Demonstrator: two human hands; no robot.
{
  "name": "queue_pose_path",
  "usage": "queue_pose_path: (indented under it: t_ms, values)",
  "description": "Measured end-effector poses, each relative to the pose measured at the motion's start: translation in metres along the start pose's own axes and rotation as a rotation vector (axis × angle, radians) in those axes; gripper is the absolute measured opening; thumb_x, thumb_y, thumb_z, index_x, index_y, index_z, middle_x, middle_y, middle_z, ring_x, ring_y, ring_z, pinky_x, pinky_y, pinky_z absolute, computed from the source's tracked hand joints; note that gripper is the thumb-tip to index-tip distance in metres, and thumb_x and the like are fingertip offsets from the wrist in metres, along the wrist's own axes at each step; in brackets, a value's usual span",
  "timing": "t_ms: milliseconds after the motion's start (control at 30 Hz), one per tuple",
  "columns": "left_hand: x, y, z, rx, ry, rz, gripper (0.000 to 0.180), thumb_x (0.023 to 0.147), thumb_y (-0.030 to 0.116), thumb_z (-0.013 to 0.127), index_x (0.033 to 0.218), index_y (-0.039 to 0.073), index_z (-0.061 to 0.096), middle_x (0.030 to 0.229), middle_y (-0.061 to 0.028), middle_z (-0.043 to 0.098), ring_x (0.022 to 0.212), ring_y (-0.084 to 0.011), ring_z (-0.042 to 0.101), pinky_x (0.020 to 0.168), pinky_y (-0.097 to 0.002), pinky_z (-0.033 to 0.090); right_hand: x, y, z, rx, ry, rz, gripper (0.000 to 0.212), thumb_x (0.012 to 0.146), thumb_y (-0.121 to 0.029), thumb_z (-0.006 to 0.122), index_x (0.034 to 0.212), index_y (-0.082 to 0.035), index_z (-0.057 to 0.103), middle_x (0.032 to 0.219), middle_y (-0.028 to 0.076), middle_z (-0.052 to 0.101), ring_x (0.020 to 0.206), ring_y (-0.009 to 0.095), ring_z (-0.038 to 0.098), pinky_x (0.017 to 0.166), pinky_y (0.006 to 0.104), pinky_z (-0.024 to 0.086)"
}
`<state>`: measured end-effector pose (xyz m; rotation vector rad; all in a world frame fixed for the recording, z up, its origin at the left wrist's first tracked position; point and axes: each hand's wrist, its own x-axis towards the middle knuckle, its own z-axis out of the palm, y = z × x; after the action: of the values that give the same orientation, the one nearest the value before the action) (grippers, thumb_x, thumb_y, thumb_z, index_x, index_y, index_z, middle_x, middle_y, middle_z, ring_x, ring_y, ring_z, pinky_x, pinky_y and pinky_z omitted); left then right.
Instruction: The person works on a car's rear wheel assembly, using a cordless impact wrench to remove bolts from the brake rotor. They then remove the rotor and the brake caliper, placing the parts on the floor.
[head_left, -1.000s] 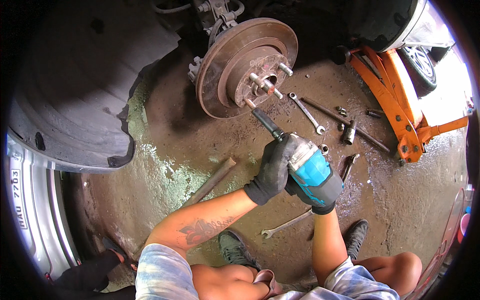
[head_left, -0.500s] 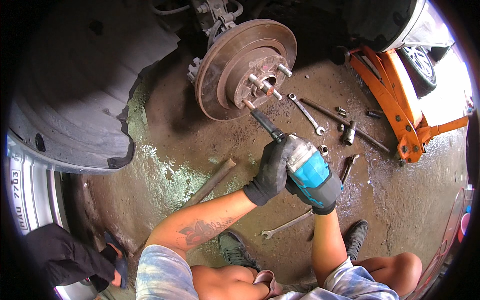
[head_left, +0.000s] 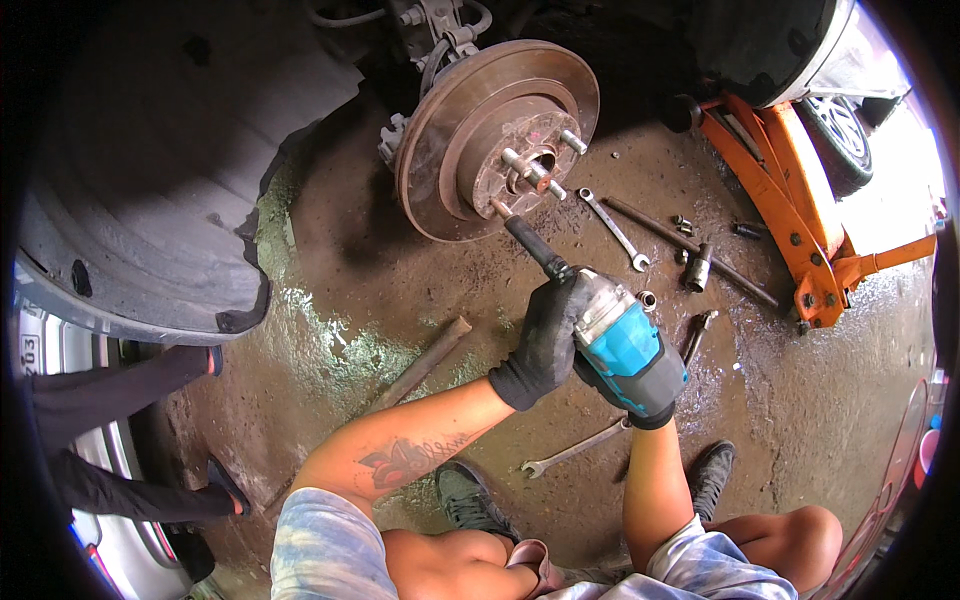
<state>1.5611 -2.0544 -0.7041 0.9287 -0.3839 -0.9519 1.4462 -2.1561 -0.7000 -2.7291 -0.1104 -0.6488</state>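
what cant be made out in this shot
Head view:
Right hand in a black glove: fingers hidden behind the blue and black power tool.
Tip of the copper-brown metal stud: apparently inside the black cylindrical socket.
Upper body of the person in dark trousers: cut off by the left edge.
Part of the black tyre with silver spokes: hidden by the orange steel jack.

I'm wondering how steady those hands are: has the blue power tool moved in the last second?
No: against the orange jack, the blue power tool shows no clear shift in any direction.
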Motion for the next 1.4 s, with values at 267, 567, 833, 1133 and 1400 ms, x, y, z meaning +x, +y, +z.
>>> queue_pose_path:
  t_ms: [267,567,833,1133,1400]
  values:
    - [0.002,-0.003,-0.002,0.031,0.025,0.049,0.041,0.095,0.036,0.051,0.108,-0.002,0.057,0.105,-0.0131,0.065,0.099,-0.0261,0.065,0.094,-0.041,0.05,-0.006,-0.001,0.004,-0.074,0.032,0.014,0.05,0.079,-0.022,0.072,0.126,-0.016,0.058,0.131,0.011,0.056,0.12,0.034,0.055,0.101,0.0427,0.045]
    - [0.004,-0.006,-0.003,0.079,-0.015,0.038,0.049,0.097,0.042,0.042,0.109,-0.003,0.056,0.107,-0.0204,0.066,0.1,-0.0302,0.065,0.094,-0.0433,0.05,-0.009,0.003,0.006,-0.012,-0.018,0.081,0.046,0.08,-0.023,0.071,0.124,-0.017,0.059,0.129,0.01,0.058,0.117,0.033,0.057,0.097,0.0423,0.048]
    - [0.003,-0.005,-0.001,0.043,-0.013,0.02,0.05,0.097,0.042,0.043,0.111,-0.004,0.056,0.107,-0.0219,0.066,0.101,-0.0324,0.065,0.093,-0.0442,0.05,-0.005,0.0,0.0,-0.033,0.023,0.082,0.045,0.078,-0.025,0.072,0.122,-0.018,0.06,0.126,0.009,0.06,0.115,0.031,0.059,0.096,0.041,0.049]
    - [0.006,-0.005,-0.001,0.055,-0.03,0.04,0.044,0.098,0.038,0.043,0.108,-0.003,0.056,0.106,-0.0194,0.066,0.099,-0.0303,0.066,0.092,-0.0427,0.051,-0.011,0.004,0.003,-0.115,-0.013,0.068,0.047,0.076,-0.025,0.074,0.12,-0.018,0.061,0.125,0.009,0.06,0.114,0.032,0.059,0.095,0.0422,0.049]
    - [0.006,0.001,-0.002,0.001,-0.067,0.017,0.045,0.099,0.037,0.042,0.111,-0.004,0.057,0.108,-0.0195,0.065,0.102,-0.0273,0.065,0.095,-0.0406,0.049,-0.012,0.01,0.005,0.243,-0.062,0.229,0.042,0.078,-0.019,0.071,0.119,-0.015,0.061,0.123,0.01,0.061,0.111,0.031,0.059,0.094,0.0422,0.048]
